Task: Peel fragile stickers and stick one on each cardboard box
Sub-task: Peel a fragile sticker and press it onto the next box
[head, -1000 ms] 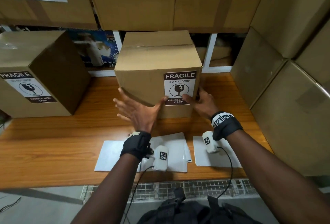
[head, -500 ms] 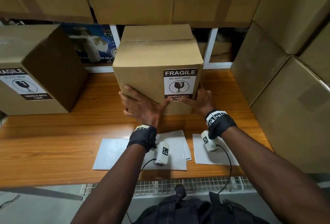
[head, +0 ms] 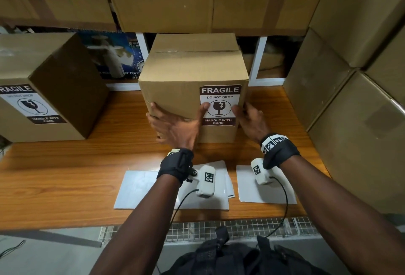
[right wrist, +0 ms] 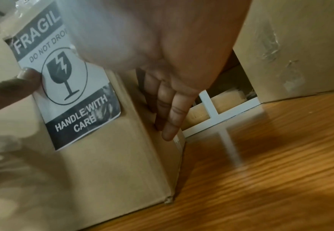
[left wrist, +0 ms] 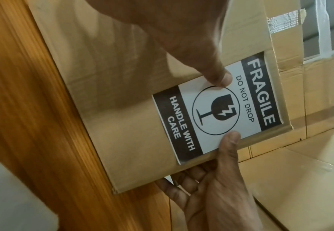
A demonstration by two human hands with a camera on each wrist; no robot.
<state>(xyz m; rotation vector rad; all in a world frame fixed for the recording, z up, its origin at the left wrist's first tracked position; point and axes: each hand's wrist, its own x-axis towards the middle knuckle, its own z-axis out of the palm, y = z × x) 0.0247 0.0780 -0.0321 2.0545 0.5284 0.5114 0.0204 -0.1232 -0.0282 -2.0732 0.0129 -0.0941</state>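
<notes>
I've got the centre box (head: 192,82) on the wooden bench (head: 65,165), fragile sticker (head: 219,105) already on its front face, near the right edge. My left hand (head: 175,128) is spread flat on the front – fingers wrapping the left corner, thumb tip on the sticker's left margin. My right hand (head: 252,119) has fingers straight and together along the right side face, thumb touching the sticker's right margin. Risks, imo: thumbs dragging across could wrinkle the label or lift an edge if adhesive hasn't bedded; a palms-only hold w/o curled fingers could let the box slip or twist if I lift it – and the backing sheets (head: 171,189) sit just below my wrists, easy to sweep off. The labelled box (head: 43,90) on the left is well apart.
</notes>
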